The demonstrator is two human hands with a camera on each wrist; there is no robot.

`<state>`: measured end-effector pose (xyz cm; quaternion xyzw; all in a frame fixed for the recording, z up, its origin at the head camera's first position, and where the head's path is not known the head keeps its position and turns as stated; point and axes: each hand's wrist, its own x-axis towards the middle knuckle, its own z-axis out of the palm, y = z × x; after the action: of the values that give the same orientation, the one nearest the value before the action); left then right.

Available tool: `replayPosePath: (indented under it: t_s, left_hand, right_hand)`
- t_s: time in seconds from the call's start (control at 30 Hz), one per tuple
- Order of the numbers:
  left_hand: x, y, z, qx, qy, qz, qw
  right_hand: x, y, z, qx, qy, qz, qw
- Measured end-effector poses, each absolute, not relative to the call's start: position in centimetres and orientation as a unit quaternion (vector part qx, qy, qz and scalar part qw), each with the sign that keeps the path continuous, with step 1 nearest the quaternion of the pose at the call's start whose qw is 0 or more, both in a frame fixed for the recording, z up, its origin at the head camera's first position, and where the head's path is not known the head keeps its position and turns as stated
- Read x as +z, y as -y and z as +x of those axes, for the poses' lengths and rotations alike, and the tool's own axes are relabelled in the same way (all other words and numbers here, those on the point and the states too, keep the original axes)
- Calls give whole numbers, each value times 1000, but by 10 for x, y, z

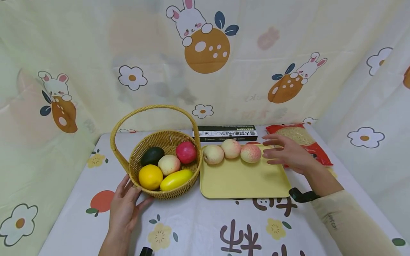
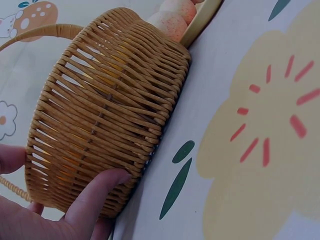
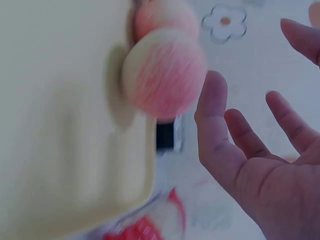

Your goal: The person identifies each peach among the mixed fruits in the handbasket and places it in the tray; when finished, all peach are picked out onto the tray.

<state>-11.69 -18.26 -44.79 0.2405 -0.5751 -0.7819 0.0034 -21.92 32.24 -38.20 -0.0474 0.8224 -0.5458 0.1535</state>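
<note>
A wicker basket stands at the left of the table with its tall handle up. Inside are a dark green avocado, a peach, a red round fruit, an orange-yellow citrus fruit and a long yellow fruit. My left hand holds the basket's outer side, its thumb against the weave. Three peaches sit in a row along the far edge of a yellow tray. Beside the rightmost one, my right hand has its fingers spread, holding nothing.
Behind the tray lies a black-and-white pasta box. A red bag of pasta rests at the back right, partly behind the right hand. Printed curtains hang around the table's back and sides. The basket stands close against the tray's left edge.
</note>
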Motion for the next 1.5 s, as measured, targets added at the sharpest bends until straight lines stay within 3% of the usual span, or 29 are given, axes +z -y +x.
replayPosePath:
  t_s: [0.63,1.1,1.5]
  left_hand:
    - [-446,184,-118,-781,577,241,1]
    - [-449,185,-116,-783,574,239,-4]
    - [-449,185,-116,-787,572,230,-3]
  right_hand:
    - [-337,-182,-226,-537,-788,-210,215]
    - [-329,-91,-238,-358,-850,-333,199]
    - [-334,-47,-252,-282,-874,-346,194]
